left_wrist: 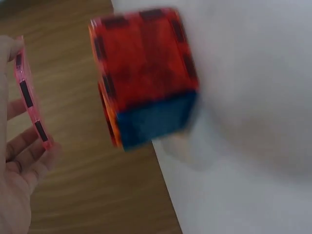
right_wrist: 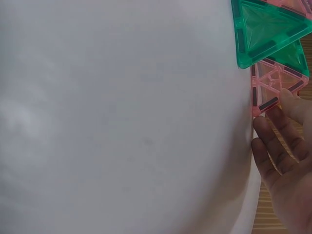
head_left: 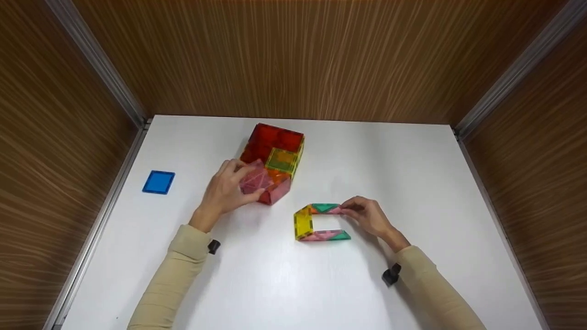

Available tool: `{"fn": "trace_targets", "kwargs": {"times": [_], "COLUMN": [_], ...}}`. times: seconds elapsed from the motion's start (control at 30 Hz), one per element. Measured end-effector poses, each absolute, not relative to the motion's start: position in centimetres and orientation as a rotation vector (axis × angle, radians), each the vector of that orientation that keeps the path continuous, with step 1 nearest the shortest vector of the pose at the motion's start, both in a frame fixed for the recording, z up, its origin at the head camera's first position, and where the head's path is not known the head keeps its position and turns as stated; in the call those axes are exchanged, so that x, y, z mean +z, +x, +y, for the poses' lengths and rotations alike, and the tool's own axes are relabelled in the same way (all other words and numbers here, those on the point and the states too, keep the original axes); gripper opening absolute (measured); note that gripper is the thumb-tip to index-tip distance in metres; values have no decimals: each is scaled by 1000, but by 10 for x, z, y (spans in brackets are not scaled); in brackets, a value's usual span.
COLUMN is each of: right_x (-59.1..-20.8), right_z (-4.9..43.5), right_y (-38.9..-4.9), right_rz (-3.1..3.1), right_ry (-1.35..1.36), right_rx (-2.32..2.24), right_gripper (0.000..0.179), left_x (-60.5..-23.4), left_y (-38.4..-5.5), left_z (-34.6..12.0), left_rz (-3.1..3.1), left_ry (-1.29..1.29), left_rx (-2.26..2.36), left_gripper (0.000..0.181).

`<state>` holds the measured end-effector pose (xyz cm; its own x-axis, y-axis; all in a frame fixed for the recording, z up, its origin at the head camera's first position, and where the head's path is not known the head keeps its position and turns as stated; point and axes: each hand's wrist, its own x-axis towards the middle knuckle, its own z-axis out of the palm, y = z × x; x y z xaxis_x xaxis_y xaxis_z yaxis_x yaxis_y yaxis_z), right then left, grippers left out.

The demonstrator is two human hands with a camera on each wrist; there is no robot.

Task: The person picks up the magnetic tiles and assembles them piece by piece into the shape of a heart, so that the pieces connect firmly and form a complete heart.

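My left hand (head_left: 222, 190) grips a translucent pink magnetic tile (head_left: 254, 179) between thumb and fingers, beside a box-like structure of red tiles (head_left: 275, 136). The left wrist view shows the pink tile edge-on, apart from the structure's red and blue faces. A yellow-edged tile (head_left: 282, 159) lies on the structure's right part. With thumb and fingertips, my right hand (head_left: 370, 216) pinches a pink triangular tile (right_wrist: 265, 83) at the end of a low U-shaped build. This build has a yellow tile (head_left: 303, 222) on its left and standing pink and green triangles (right_wrist: 270, 27) along its two arms.
A blue square tile (head_left: 159, 182) lies flat on the white table (head_left: 284, 284), toward the left edge. Brown wood-grain panels (head_left: 302, 59) stand behind and on both sides of the table.
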<state>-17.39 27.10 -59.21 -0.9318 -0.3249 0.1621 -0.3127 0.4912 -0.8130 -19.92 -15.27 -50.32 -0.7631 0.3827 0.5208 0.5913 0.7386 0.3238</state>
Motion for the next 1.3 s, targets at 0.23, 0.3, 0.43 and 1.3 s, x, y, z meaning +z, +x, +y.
{"fn": "trace_targets", "kwargs": {"times": [0.23, 0.3, 0.43, 1.3], "right_x": [-592, -592, -592, -590], "right_z": [272, 272, 272, 269], "right_y": [-173, -173, -173, -175], "right_rz": [2690, 2687, 2681, 2657], "right_ry": [-579, -580, -594, -569], "right_rx": [-1481, -1483, -1483, -1495], "right_gripper": [11, 10, 10, 10], "left_x": [-503, -505, -512, -548], "left_y": [-191, -189, -184, -173], "left_z": [-103, -90, -67, -3], "left_rz": [-2495, -2508, -2539, -2669], "left_ry": [-913, -961, -1047, -1295], "left_rx": [-728, -739, -753, -588], "left_gripper": [58, 57, 57, 64]}}
